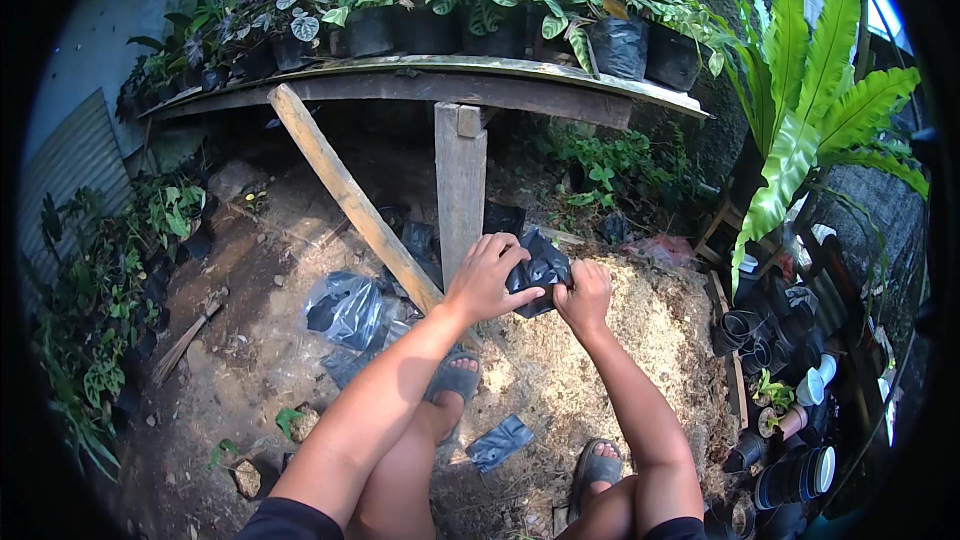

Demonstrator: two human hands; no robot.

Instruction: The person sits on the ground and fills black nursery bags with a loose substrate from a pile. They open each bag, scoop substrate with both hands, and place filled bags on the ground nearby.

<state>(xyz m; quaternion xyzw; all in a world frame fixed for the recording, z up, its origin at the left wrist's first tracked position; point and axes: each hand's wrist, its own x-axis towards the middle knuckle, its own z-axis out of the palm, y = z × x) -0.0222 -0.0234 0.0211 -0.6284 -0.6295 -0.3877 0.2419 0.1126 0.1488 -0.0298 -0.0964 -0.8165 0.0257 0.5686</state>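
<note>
A black plastic planting bag (pixel 543 262) is stretched between my two hands, above the pale, crumbly heap on the ground. My left hand (pixel 487 282) grips its left side, thumb lying across the front and fingers curled at the upper edge. On the opposite side, my right hand (pixel 586 294) is closed on the bag's edge, with its fingertips partly hidden. The plastic looks creased, and its inside cannot be seen. Below, between my sandalled feet, a flattened dark plastic bag (pixel 499 443) lies on the ground.
A wooden plant bench (pixel 390 88) carrying potted plants stands ahead, with an upright post (pixel 461 180) and a slanted plank (pixel 350 195). Clear plastic packaging (pixel 345 308) lies left. Black pots (pixel 790 480) crowd the right beside a large fern (pixel 800 130). Two small plants lie lower left.
</note>
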